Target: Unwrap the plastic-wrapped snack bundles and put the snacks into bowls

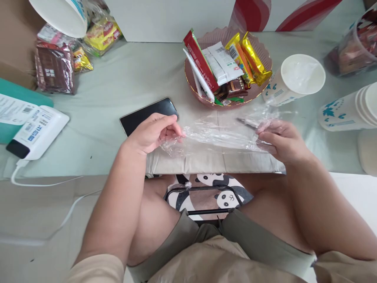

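A crumpled piece of clear plastic film point(219, 135) is stretched between my hands over the table's front edge. My left hand point(159, 131) is closed, its thumb and fingers pinching the left end of the film. At the other end, my right hand point(279, 141) grips the film with closed fingers. A thin dark pointed object point(246, 123) juts from beside my right fingers; its kind and whether I hold it are unclear. Just behind my left hand lies a black phone point(149, 114). Beyond the film stands a pink scalloped bowl point(196, 96) of wrapped snacks.
Right of the bowl are a paper cup point(277, 94) with clear plastic inside, stacked cups point(338, 114) and a clear tub point(350, 51). At left lie a white corded device point(41, 131), a teal package point(17, 114) and packaged snacks point(54, 68). A white box point(173, 19) stands behind.
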`<state>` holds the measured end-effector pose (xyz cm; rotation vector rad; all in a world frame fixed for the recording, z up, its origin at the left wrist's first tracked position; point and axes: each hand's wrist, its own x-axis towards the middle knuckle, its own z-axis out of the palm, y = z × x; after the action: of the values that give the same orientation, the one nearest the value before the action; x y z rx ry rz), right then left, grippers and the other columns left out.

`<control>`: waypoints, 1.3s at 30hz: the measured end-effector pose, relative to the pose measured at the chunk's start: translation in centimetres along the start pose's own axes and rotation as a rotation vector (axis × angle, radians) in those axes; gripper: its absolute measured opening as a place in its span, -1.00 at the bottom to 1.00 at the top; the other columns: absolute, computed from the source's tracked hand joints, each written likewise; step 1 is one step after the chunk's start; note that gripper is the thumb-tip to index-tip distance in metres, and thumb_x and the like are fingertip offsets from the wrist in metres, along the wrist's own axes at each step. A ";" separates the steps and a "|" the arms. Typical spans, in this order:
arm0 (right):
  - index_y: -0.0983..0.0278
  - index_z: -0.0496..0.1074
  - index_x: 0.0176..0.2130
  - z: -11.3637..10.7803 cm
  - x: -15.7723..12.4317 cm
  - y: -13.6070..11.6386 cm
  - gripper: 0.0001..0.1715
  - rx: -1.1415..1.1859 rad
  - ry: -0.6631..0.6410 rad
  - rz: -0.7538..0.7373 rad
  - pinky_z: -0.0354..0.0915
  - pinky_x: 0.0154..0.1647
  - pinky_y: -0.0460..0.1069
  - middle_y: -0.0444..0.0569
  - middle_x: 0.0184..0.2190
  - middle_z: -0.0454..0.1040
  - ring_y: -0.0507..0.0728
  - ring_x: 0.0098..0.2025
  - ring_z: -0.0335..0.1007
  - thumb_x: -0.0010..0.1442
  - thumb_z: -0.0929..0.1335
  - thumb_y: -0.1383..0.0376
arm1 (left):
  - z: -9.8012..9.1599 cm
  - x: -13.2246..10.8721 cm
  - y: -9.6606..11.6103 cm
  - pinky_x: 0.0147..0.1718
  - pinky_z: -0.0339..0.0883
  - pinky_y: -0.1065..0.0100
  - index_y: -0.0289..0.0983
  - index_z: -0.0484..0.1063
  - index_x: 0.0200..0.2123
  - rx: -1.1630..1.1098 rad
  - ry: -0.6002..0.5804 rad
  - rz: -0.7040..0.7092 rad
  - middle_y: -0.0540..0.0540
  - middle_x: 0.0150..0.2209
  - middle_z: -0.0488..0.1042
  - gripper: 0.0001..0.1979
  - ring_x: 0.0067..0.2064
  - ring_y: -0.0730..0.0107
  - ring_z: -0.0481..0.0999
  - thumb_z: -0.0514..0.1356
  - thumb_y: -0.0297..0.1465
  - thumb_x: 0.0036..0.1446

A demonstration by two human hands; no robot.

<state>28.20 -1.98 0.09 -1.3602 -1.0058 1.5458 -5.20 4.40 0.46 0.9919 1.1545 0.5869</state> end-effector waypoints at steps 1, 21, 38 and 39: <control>0.26 0.46 -0.45 -0.2 -0.1 0.0 -0.59 0.010 -0.013 -0.018 -0.22 -0.71 -0.14 -0.24 -0.70 0.20 -0.14 -0.72 -0.11 -0.12 0.66 0.15 | 0.0 0.0 0.0 -0.53 0.36 0.42 -0.28 0.52 -0.66 0.017 -0.012 0.029 -0.15 -0.53 0.56 -0.65 -0.50 0.36 0.57 0.33 -0.19 0.04; 0.25 0.53 -0.44 -0.9 -0.9 1.0 -0.60 -0.091 -0.162 -0.038 -0.13 -0.70 -0.15 -0.25 -0.76 0.09 -0.10 -0.72 -0.07 0.01 0.62 0.03 | 1.8 0.8 -1.1 -0.49 0.10 0.37 -0.24 0.60 -0.47 0.173 -0.216 0.086 -0.03 -0.57 0.41 -0.76 -0.54 0.48 0.27 0.40 -0.20 0.10; 0.25 0.53 -0.47 -1.2 -0.7 1.1 -0.59 -0.213 -0.195 -0.053 -0.07 -0.71 -0.15 -0.15 -0.71 0.26 -0.07 -0.70 0.05 0.06 0.61 0.02 | 1.0 0.2 0.2 -0.56 -0.02 0.43 -0.25 0.30 -0.62 0.361 -0.254 0.079 0.07 -0.64 0.24 -0.55 -0.59 0.57 0.17 0.45 -0.19 0.05; 0.25 0.53 -0.46 -1.3 -0.7 1.2 -0.59 -0.211 -0.193 -0.049 -0.07 -0.71 -0.15 -0.15 -0.71 0.26 -0.07 -0.69 0.05 0.06 0.61 0.02 | 0.9 0.2 0.2 -0.54 0.08 0.43 -0.26 0.33 -0.60 0.352 -0.249 0.090 0.05 -0.62 0.32 -0.60 -0.57 0.55 0.25 0.43 -0.23 0.08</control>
<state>29.44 -3.01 -0.91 -1.3344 -1.3432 1.5925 -4.25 4.35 0.66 1.3827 1.0118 0.3222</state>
